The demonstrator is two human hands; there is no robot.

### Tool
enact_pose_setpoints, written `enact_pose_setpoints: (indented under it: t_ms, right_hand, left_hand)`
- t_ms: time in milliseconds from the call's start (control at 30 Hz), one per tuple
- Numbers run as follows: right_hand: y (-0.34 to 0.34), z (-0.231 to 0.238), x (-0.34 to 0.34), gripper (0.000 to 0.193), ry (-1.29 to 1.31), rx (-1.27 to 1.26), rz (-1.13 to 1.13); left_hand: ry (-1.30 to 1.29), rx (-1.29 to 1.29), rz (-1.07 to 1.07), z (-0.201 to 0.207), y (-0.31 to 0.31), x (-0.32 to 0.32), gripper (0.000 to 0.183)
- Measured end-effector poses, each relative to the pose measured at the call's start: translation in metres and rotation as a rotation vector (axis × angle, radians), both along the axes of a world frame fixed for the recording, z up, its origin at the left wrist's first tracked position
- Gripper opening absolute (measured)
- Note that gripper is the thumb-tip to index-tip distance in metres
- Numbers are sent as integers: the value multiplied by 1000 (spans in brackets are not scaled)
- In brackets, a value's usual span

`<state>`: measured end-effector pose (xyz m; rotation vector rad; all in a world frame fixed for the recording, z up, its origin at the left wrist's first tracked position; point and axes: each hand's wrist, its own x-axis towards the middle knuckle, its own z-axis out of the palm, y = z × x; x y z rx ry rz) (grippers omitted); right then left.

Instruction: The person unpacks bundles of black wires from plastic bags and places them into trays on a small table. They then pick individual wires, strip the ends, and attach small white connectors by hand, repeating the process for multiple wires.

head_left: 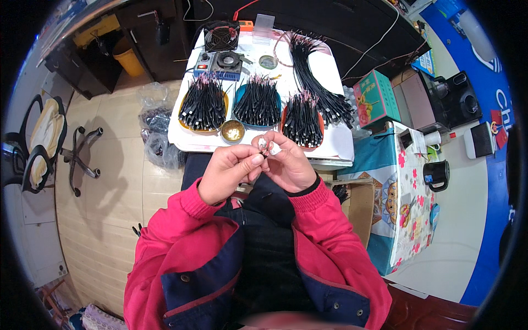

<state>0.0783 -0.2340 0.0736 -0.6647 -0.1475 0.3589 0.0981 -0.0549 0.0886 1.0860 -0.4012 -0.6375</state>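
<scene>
Small dark wire piece at center, just in front of the table's near edge, with reddish strands showing and most of the length hidden by fingers. Left hand with thumb and forefinger pinching this piece. Right hand from the opposite side, fingers bent and fingertips drawn close to those of the left; cannot tell exactly what lies between them. White coverings at the meeting fingertips.

Beyond, on the white table, from left to right: three bundles of short black cables, in a yellow tray, a blue tray and a red tray. Near the yellow and blue trays, a brass-colored cup. Behind the trays, a blue-and-gray box with a red switch, a black fan and a small round dish. At right rear, a long bundle of black cables, lying slantwise toward the table's right edge.
</scene>
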Motion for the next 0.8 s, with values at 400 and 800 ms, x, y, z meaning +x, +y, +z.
enact_pose_setpoints:
  t_ms: [400, 800]
  right_hand:
    - [2, -8, -4, 23, 47, 70, 18]
    - [-1, -21, -7, 32, 98, -23, -40]
  left_hand:
    - [-9, 62, -33, -7, 0, 0, 19]
    - [118, 52, -62, -18, -4, 5, 17]
